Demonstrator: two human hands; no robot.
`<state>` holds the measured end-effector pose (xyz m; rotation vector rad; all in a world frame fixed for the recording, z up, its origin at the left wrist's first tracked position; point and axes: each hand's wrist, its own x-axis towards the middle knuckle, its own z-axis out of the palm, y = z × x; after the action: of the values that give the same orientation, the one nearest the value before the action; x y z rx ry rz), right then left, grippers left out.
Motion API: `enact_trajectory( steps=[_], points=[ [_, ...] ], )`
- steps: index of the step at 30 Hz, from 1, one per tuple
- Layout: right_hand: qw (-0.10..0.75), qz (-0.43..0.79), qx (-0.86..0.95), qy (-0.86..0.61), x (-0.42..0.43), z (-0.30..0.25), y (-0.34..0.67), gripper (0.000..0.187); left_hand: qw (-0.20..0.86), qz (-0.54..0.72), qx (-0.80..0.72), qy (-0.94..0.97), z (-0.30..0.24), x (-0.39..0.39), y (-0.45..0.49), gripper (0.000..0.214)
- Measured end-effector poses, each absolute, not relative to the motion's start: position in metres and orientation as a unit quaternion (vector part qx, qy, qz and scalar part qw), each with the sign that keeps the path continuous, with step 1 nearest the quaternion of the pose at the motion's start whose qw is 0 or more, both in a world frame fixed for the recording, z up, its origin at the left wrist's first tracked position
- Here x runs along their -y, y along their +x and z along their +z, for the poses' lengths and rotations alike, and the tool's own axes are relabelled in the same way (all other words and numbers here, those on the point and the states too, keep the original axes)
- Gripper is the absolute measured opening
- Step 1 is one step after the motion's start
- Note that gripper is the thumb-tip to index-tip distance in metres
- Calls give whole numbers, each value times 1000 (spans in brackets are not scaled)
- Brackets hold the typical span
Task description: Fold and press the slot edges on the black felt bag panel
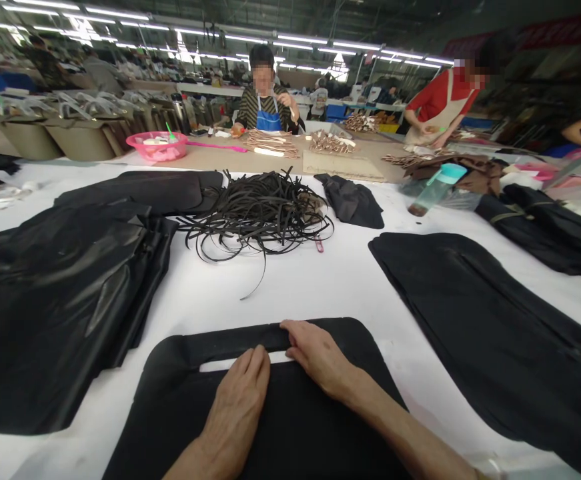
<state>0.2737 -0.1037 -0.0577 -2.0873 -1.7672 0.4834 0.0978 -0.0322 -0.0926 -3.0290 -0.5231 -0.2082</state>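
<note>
A black sheet panel [315, 427] with rounded top corners lies in front of me. A long narrow slot [215, 366] near its top edge shows white; I cannot tell whether that is the table or a backing strip. My left hand [240, 400] rests on the panel, its fingers lying flat and side by side with their tips at the slot. My right hand [320, 357] lies on the band between slot and top edge. Its thumb sits at the slot's right end, apart from the forefinger, which reaches to the top edge. The other right fingers are partly hidden.
Black panels lie in stacks left [35, 313] and right [475, 320] on the white table [290, 287]. Beyond are tangled black strips [265, 207], a pink basket [157, 145], a bottle [435, 190] and brown bags [83, 137]. Two people [267, 110] work across the table.
</note>
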Motion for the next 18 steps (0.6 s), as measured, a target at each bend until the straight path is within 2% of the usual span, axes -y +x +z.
enact_trajectory(
  steps=[5, 14, 18],
  points=[
    [161, 123, 620, -758, 133, -63, 301, 9, 34, -69, 188, -979, -92, 34, 97, 57],
    [120, 116, 581, -797, 139, -59, 307, 17, 101, -69, 177, -977, -97, 36, 103, 49],
    [46, 123, 552, -823, 131, -53, 302, 18, 124, -64, 182, -973, -98, 39, 103, 47]
  ],
)
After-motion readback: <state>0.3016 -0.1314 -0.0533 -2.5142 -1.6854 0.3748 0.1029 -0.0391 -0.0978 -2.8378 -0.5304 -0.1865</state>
